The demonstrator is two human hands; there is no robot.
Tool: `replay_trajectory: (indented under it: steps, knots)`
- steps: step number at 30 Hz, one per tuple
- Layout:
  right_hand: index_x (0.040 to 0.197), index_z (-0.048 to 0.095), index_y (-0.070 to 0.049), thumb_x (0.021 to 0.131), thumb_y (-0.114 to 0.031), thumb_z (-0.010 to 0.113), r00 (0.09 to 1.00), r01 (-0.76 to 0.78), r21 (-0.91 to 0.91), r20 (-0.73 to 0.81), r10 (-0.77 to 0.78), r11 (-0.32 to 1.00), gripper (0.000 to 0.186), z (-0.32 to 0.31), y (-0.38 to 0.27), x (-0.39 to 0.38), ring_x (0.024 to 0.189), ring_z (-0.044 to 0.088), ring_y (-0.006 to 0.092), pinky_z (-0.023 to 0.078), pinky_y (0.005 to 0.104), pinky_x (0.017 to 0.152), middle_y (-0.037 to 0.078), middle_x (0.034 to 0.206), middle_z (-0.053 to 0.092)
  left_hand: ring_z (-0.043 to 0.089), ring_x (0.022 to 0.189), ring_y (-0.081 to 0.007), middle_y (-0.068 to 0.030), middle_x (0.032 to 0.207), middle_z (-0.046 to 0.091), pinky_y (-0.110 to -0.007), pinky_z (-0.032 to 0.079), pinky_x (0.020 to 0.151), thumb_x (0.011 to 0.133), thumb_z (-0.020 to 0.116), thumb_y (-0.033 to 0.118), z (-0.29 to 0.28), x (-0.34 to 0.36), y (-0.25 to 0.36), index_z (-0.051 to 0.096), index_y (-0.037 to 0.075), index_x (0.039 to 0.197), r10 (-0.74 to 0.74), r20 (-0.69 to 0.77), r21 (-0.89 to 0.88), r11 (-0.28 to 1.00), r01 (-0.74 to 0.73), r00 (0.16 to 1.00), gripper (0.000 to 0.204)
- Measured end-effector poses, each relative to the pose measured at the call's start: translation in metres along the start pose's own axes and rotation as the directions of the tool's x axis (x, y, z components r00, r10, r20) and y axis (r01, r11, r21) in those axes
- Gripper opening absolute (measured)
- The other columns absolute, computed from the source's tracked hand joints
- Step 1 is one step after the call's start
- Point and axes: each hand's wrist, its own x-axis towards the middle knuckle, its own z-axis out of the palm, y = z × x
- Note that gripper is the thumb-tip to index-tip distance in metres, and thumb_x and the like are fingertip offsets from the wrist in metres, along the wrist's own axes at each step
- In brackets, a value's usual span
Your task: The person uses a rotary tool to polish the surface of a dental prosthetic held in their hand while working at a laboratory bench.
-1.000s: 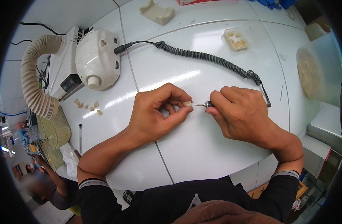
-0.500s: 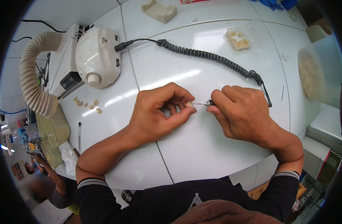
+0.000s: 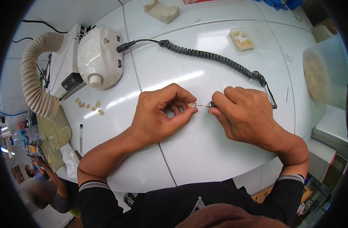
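Observation:
My left hand [image 3: 160, 114] pinches a small cream tooth-shaped piece [image 3: 192, 104] between thumb and forefinger, resting on the white table [image 3: 204, 152]. My right hand [image 3: 244, 114] grips a rotary handpiece [image 3: 211, 103] like a pen. Its thin metal bur touches the small piece. A black coiled cord [image 3: 212, 57] runs from the handpiece behind my right hand across the table to the white motor unit [image 3: 100, 57] at the upper left.
A ribbed beige suction hose [image 3: 33, 83] curves at the left. Several small tooth pieces [image 3: 88, 105] lie near the motor unit, and a dark pen [image 3: 81, 136] below them. A clear tray with pieces [image 3: 241, 39], a beige block [image 3: 161, 10] and a translucent tub [image 3: 325, 74] stand farther off.
None apart from a slight shift of the view; both hands keep the same grip with the bur at the small piece.

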Motion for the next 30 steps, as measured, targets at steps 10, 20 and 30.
replay_trajectory:
  steps: [10, 20, 30]
  knots:
    - [0.094, 0.065, -0.011, 0.105, -0.032, 0.08, 1.0, -0.019, -0.013, 0.007, 0.019, 1.0, 0.029, 0.0, -0.0027, 0.0008, 0.06, 0.065, 0.0217, 0.047, 0.0384, 0.051, 0.004, 0.073, 0.059, 0.08, 0.096, -0.0109, -0.0104, 0.106, 0.084, -0.026, 0.068, 0.088, 0.098, 0.084, -0.006, -0.0002, -0.0009, -0.001, 0.079, -0.005, 0.115, -0.018, 0.016, -0.04, 0.999, 0.019, 1.0, 0.018]
    - [0.095, 0.066, -0.011, 0.107, -0.034, 0.079, 0.999, -0.011, -0.021, 0.036, 0.012, 1.0, 0.029, 0.0009, -0.0038, 0.0022, 0.062, 0.067, 0.0225, 0.05, 0.0386, 0.053, 0.005, 0.073, 0.061, 0.082, 0.093, -0.0152, -0.0126, 0.103, 0.085, -0.029, 0.068, 0.084, 0.099, 0.084, -0.001, 0.0034, -0.0015, -0.0041, 0.081, -0.007, 0.113, -0.004, -0.012, -0.085, 0.996, 0.003, 1.0, 0.016]
    - [0.096, 0.066, -0.011, 0.107, -0.036, 0.078, 0.998, -0.007, -0.018, 0.057, 0.008, 1.0, 0.029, -0.0005, -0.0023, 0.0026, 0.062, 0.068, 0.0231, 0.049, 0.0391, 0.052, 0.006, 0.073, 0.063, 0.081, 0.091, -0.0144, -0.0124, 0.103, 0.085, -0.028, 0.067, 0.082, 0.099, 0.084, -0.001, 0.0029, -0.001, -0.003, 0.081, -0.007, 0.114, 0.006, 0.003, -0.075, 0.997, -0.006, 1.0, 0.016]
